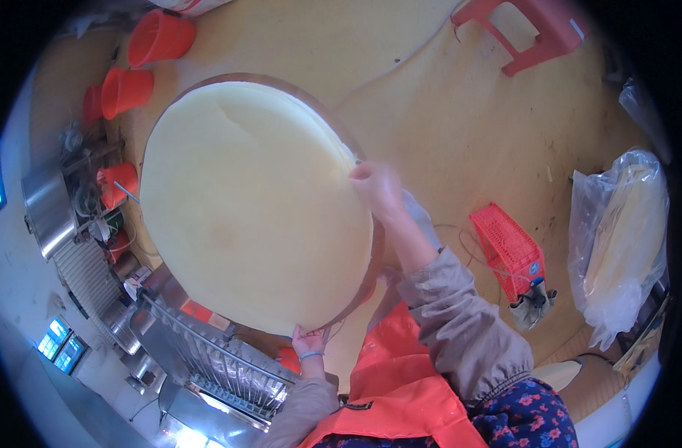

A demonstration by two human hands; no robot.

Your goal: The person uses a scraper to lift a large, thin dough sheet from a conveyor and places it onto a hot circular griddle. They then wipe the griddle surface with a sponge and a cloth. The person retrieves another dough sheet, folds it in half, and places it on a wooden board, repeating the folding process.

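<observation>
A broad, round, pale yellow sheet lies flat in front of me, with the edges of more such sheets showing under it at the far right. Beneath them, a round brown board or tabletop shows as a narrow rim. My right hand is closed at the right edge of the sheet, its fingertips pinching there. At the near edge my left hand grips the rim of the sheet, thumb above; its other fingers are partly hidden.
Red buckets stand at the far left. A red stool is at the far right. On the right are a red plastic basket and a clear bag of pale sheets. A metal rack stands at the near left.
</observation>
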